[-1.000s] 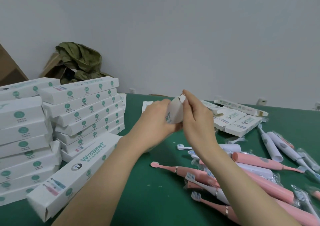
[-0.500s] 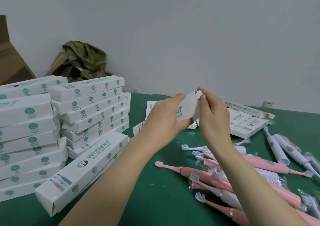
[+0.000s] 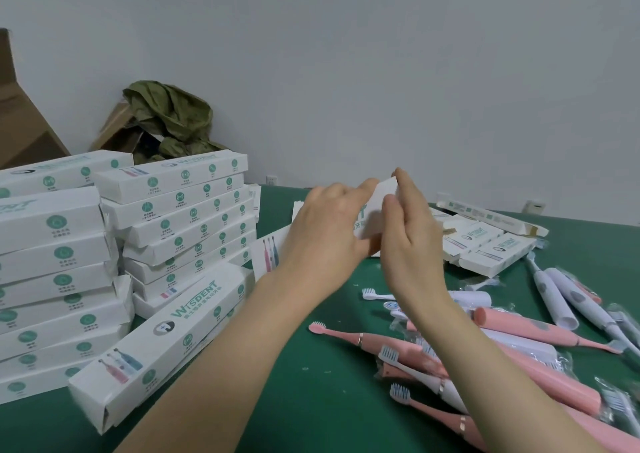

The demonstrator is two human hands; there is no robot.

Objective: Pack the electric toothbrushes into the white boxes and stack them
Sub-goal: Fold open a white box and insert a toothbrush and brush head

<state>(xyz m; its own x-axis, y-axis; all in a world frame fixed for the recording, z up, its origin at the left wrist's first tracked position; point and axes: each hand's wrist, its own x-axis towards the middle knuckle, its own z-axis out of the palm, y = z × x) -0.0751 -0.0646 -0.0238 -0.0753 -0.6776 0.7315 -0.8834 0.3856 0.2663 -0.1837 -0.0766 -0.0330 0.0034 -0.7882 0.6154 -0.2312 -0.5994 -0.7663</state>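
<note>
So the white box (image 3: 381, 196) is up in the air over the middle of the worktop (image 3: 311, 400), held between both hands. The left grip (image 3: 322, 230) is wrapped round its left side, fingers curled over the top and thumb underneath. The right grip (image 3: 412, 241) pinches the box's upper right end between thumb and fingertips, with the rest of the fingers fairly upright. Can't tell if there's anything inside it.

Right below and to the right there's a messy pile of pink toothbrushes (image 3: 519, 328) on the green surface, some still in clear plastic, and a few white toothbrushes (image 3: 557, 296) lying just past them near the right edge. Behind the hands sits a loose bunch of open boxes (image 3: 495, 251).

Over on the left are the stacked boxes (image 3: 180, 210), two tall stacks side by side, all white with green round logos. One more long box (image 3: 162, 341) lies slanted against the foot of them, near end toward the camera.

At the back, against the wall, an olive cloth (image 3: 166, 116) is dumped on a cardboard carton (image 3: 114, 126).
</note>
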